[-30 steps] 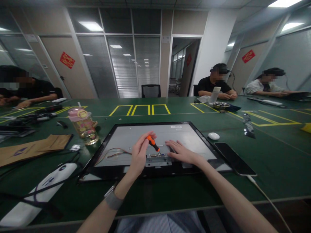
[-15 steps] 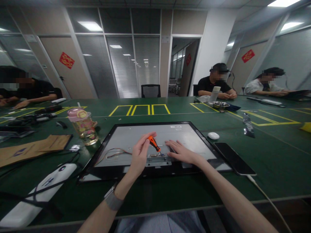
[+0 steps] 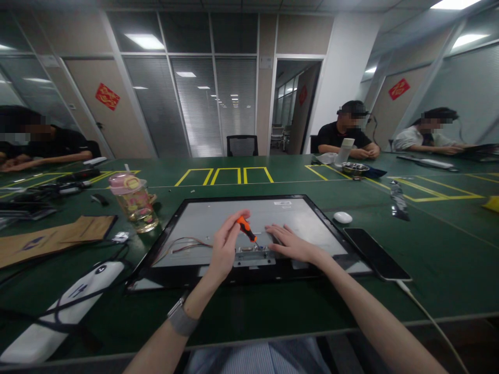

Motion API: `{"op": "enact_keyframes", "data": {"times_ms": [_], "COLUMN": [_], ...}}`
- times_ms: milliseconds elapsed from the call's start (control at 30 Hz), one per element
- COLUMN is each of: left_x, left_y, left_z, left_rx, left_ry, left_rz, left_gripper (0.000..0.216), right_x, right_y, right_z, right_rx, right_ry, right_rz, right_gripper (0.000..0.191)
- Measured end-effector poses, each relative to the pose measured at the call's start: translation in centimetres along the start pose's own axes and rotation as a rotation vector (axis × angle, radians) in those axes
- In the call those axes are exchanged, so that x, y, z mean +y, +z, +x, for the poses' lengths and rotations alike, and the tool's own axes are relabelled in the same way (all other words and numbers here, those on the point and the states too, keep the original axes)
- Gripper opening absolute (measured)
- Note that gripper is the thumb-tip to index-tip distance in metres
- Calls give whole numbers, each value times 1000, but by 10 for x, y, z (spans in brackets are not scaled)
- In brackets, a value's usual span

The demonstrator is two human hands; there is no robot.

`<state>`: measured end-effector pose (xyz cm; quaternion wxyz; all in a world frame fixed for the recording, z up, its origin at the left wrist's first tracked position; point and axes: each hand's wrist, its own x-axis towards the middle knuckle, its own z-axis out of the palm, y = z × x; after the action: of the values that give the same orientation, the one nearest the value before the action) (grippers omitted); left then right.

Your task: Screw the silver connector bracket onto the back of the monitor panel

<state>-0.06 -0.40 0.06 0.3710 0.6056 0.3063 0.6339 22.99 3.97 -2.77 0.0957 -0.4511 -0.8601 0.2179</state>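
Observation:
A flat panel [image 3: 307, 223] with a black frame and grey metal back, like a monitor, lies in front of me. My left hand [image 3: 226, 241] is closed on the handle of an orange and black screwdriver [image 3: 247, 228]. The tool tilts, its tip down at a metal connector bracket [image 3: 253, 255] near the panel's front edge. My right hand [image 3: 290, 244] lies flat on the panel just right of the tip, fingers stretched out. Thin coloured wires [image 3: 183, 244] run over the panel to the left of my left hand.
On the left stand a pink-lidded drink bottle [image 3: 134, 205], a brown paper envelope [image 3: 58, 236] and a white power strip [image 3: 70, 306] with black cables. A phone [image 3: 376, 253] on a white cable and a white earbud case [image 3: 342, 217] lie right. Several people sit around the green table.
Very little differs. The fingers of my left hand have shifted slightly on the screwdriver handle; my right hand stays in place.

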Motion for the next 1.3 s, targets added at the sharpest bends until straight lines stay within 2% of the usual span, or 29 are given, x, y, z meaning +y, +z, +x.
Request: {"op": "enact_keyframes", "data": {"times_ms": [100,267,567,833,1000,1100,1300], "left_x": [1,2,6,3,5,5,0], "left_y": [0,0,1,-2,-3,-2,-2], "left_z": [0,3,-2,3,-1,-2,-1], "left_rx": [-4,28,-10,114,84,50,82], "left_ry": [-3,86,99,110,164,185,191], "left_rz": [28,152,125,228,256,259,273], "left_gripper": [33,19,29,22,32,30,19], "right_x": [2,3,4,2,4,5,3], "right_y": [1,1,1,1,2,2,1], "right_z": [0,1,1,0,1,1,0], "right_rx": [4,-1,1,2,4,7,-5], "right_ry": [-7,0,-2,7,-7,-8,-2], "right_rz": [2,6,0,-6,7,9,-5], "right_gripper": [64,66,65,65,64,64,68]}}
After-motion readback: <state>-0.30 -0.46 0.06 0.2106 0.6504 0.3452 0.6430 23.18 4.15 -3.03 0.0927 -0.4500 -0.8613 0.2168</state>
